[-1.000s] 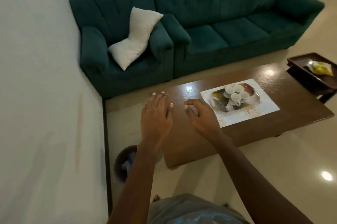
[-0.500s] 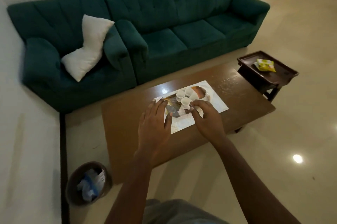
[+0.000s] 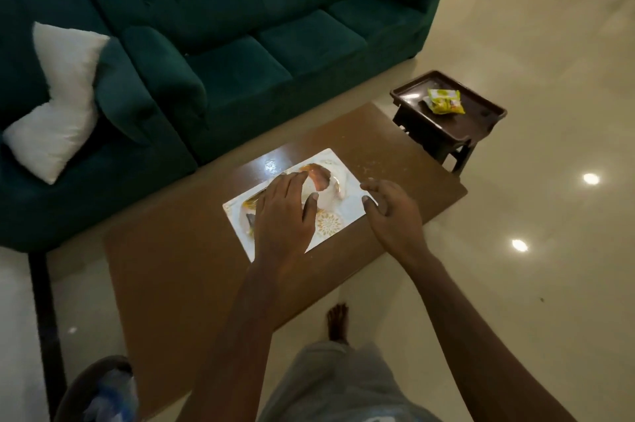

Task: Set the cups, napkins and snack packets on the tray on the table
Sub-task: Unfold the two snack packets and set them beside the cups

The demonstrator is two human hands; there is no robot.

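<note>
A white patterned tray (image 3: 331,227) lies on the brown coffee table (image 3: 178,270). My left hand (image 3: 283,215) hovers palm down over the tray's middle with its fingers spread, and it hides the small white cups. My right hand (image 3: 391,212) is at the tray's right edge, fingers apart and curled, with nothing in it. A yellow snack packet (image 3: 444,102) lies on a dark side table (image 3: 481,126) beyond the coffee table's far right end. No napkins are in sight.
A green sofa (image 3: 275,43) with a white pillow (image 3: 58,98) runs along the far side. A waste bin (image 3: 96,390) stands on the floor at the lower left. My bare foot (image 3: 338,322) is at the table's near edge.
The view has swung right and closer to the table. Both hands moved forward over the tray; the left now covers the cups and the right has shifted to the tray's right edge.
</note>
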